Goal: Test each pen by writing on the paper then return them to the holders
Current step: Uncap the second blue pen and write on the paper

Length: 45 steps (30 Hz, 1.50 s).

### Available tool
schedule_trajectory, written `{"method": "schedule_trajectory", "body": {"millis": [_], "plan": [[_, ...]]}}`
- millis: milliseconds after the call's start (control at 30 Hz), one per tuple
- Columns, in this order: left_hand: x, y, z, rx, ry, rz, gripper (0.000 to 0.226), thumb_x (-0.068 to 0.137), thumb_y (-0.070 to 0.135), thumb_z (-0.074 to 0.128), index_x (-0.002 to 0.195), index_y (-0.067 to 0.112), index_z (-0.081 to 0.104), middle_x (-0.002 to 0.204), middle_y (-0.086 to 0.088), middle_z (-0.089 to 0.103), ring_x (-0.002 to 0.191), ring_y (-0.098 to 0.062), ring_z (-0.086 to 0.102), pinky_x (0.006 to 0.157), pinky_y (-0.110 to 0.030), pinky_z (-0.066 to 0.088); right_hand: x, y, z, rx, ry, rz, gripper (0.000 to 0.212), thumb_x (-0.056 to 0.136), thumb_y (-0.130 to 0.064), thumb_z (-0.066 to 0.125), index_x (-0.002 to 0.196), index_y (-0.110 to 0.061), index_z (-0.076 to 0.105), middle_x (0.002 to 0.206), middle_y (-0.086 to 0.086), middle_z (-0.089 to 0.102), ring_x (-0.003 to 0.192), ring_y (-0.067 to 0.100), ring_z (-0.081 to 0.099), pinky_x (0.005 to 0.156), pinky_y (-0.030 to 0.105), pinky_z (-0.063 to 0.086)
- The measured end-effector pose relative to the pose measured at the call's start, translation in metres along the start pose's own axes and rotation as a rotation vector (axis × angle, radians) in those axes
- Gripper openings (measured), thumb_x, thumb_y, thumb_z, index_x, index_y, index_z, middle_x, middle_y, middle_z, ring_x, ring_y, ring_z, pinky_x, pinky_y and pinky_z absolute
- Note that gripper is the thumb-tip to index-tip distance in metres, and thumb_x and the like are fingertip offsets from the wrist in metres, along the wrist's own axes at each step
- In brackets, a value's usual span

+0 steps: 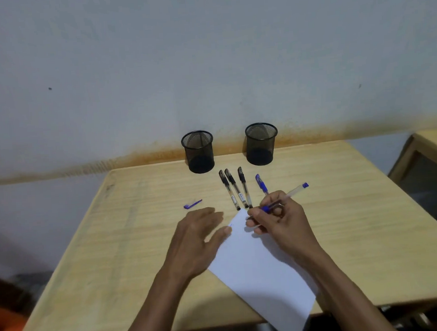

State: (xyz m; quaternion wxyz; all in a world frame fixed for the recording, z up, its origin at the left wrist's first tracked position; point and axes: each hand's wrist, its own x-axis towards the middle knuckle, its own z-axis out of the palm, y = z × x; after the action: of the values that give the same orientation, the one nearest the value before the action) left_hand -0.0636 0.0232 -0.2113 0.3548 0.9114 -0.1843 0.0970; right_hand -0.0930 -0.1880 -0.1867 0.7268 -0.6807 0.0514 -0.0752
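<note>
On a pale wooden desk [115, 248] against a stained wall, the right hand [279, 220] pinches an uncapped blue pen [286, 199] over the paper [256, 265] at centre frame to test it, the flat, open left hand [198, 233] steadying the sheet, both mesh holders [198, 151] standing empty behind.

Pens [235, 190] between holders [198, 151] and paper [256, 260]
</note>
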Motion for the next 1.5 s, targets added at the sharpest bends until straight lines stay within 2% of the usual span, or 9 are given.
{"method": "schedule_trajectory", "body": {"millis": [133,200,433,567,667,833,967,1133,1500], "plan": [[-0.009,-0.008,0.009,0.238,-0.213,0.024,0.063,0.088,0.073,0.041,0.139,0.038,0.053,0.154,0.009,0.042,0.144,-0.01,0.03,0.118,-0.035,0.021,0.008,0.011,0.006,-0.121,-0.073,0.008,0.012,0.086,0.008,0.074,0.089,0.002,0.064,0.07,0.004,0.072,0.069,0.019,0.072,0.066,0.028,0.061],[-0.013,-0.011,0.011,0.273,-0.26,0.013,0.074,0.084,0.082,0.026,0.143,0.042,0.046,0.159,0.014,0.032,0.149,-0.007,0.019,0.123,-0.04,0.01,0.011,0.017,0.007,-0.175,-0.079,0.033,0.012,0.083,0.006,0.076,0.086,-0.002,0.068,0.07,0.008,0.071,0.069,0.021,0.068,0.07,0.037,0.062],[-0.016,-0.012,0.01,0.271,-0.248,0.016,0.063,0.091,0.073,0.038,0.147,0.043,0.04,0.16,0.016,0.027,0.15,-0.004,0.013,0.124,-0.04,0.005,0.015,0.019,0.014,-0.295,-0.112,-0.013,0.014,0.075,0.006,0.077,0.08,-0.004,0.07,0.076,0.025,0.071,0.072,0.047,0.068,0.064,0.06,0.058],[-0.017,-0.014,0.011,0.258,-0.24,0.033,0.06,0.091,0.072,0.036,0.145,0.047,0.041,0.16,0.015,0.028,0.15,-0.003,0.012,0.124,-0.038,0.002,0.026,0.024,0.017,-0.417,-0.137,-0.069,0.014,0.071,0.001,0.077,0.069,-0.007,0.066,0.063,0.017,0.068,0.06,0.043,0.066,0.048,0.057,0.056],[-0.015,-0.014,0.011,0.251,-0.245,0.027,0.066,0.085,0.077,0.025,0.142,0.049,0.045,0.16,0.015,0.029,0.15,-0.002,0.012,0.124,-0.038,0.001,0.029,0.028,0.015,-0.443,-0.139,-0.094,0.017,0.069,0.001,0.077,0.063,-0.01,0.064,0.06,0.017,0.067,0.056,0.043,0.065,0.045,0.056,0.054],[-0.015,-0.016,0.014,0.223,-0.193,0.04,0.064,0.084,0.075,0.03,0.137,0.046,0.053,0.157,0.013,0.035,0.148,-0.004,0.02,0.123,-0.037,0.004,0.032,0.034,0.014,-0.435,-0.143,-0.101,0.021,0.069,0.0,0.078,0.061,-0.011,0.062,0.057,0.016,0.065,0.049,0.032,0.061,0.045,0.052,0.052],[-0.017,-0.025,0.021,0.257,-0.103,0.121,0.059,0.089,0.072,0.037,0.13,0.039,0.063,0.149,0.006,0.05,0.143,-0.012,0.037,0.119,-0.041,0.016,0.033,0.034,0.017,-0.414,-0.161,-0.089,0.026,0.067,0.009,0.077,0.059,-0.005,0.057,0.052,0.014,0.059,0.045,0.019,0.055,0.044,0.036,0.047],[-0.018,-0.029,0.026,0.273,-0.041,0.171,0.052,0.091,0.067,0.044,0.124,0.034,0.069,0.144,0.001,0.057,0.138,-0.017,0.046,0.116,-0.049,0.03,0.031,0.034,0.015,-0.402,-0.142,-0.08,0.023,0.066,0.011,0.076,0.062,0.002,0.056,0.056,0.023,0.059,0.045,0.02,0.055,0.044,0.036,0.048],[-0.018,-0.028,0.025,0.283,-0.052,0.17,0.056,0.093,0.068,0.038,0.125,0.033,0.068,0.145,0.0,0.055,0.14,-0.017,0.044,0.117,-0.05,0.028,0.03,0.034,0.018,-0.401,-0.102,-0.11,0.023,0.068,0.01,0.077,0.063,0.003,0.056,0.057,0.022,0.06,0.045,0.016,0.054,0.043,0.031,0.046]]}}
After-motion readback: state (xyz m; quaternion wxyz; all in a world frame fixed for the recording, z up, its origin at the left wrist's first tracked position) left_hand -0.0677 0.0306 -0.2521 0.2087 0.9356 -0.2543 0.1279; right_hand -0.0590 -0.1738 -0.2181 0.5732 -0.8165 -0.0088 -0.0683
